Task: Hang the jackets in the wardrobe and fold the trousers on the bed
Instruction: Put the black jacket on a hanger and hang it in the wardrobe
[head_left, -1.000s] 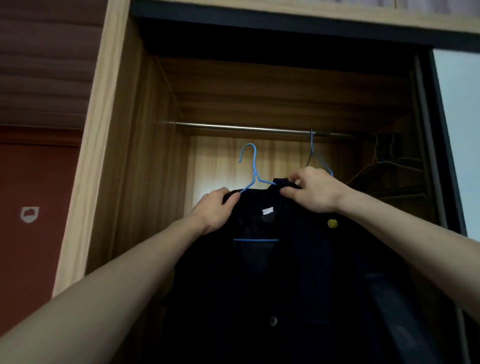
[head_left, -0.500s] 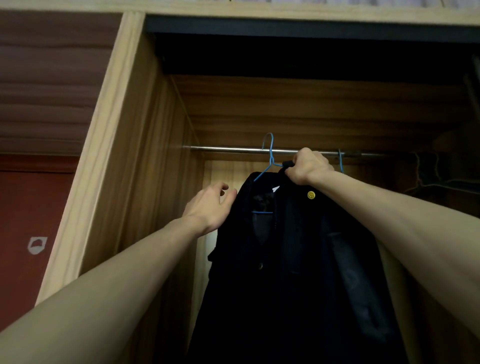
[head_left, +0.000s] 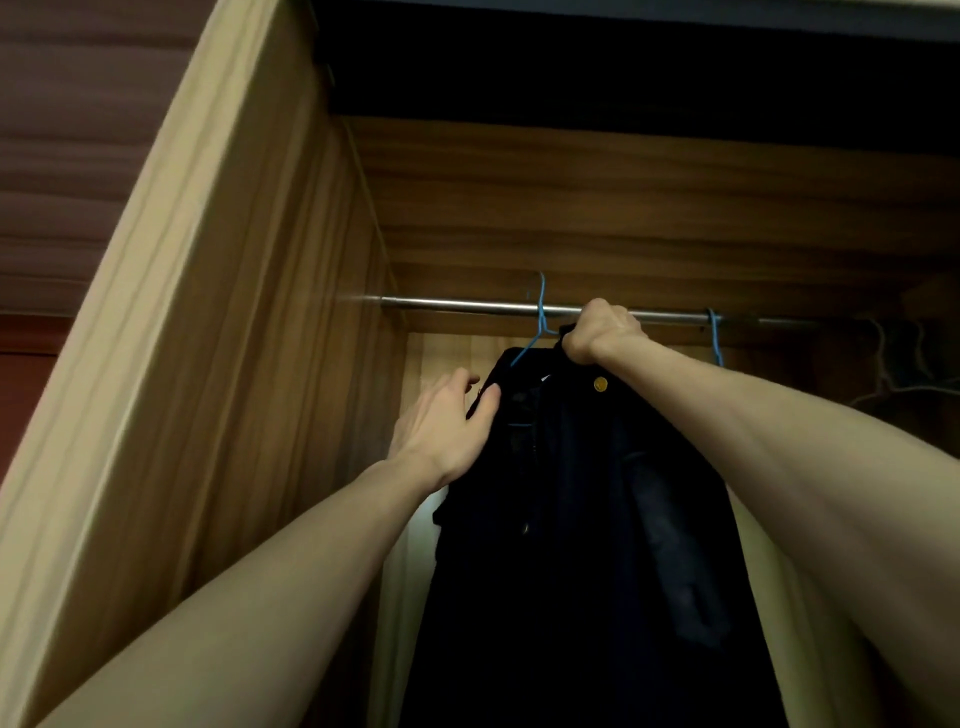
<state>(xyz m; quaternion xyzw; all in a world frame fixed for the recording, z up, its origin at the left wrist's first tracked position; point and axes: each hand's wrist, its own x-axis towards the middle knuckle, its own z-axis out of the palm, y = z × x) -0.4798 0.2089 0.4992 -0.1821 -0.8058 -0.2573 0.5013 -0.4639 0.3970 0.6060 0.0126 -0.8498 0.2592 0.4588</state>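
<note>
Right hand (head_left: 602, 332) grips dark navy jacket (head_left: 571, 519) collar, left hand (head_left: 441, 426) loose on shoulder: seat blue wire hanger (head_left: 540, 322) hook fully over steel rail (head_left: 467, 305) before letting go.

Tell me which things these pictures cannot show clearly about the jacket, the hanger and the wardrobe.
- Head view: whether the blue hanger hook sits fully over the rail; it is thin and the right hand crowds it.
- Dark jacket hem: cut off by the bottom edge.
- Wardrobe right side: too dark to tell what hangs there.
- Left hand fingertips: hidden behind the jacket's shoulder.
</note>
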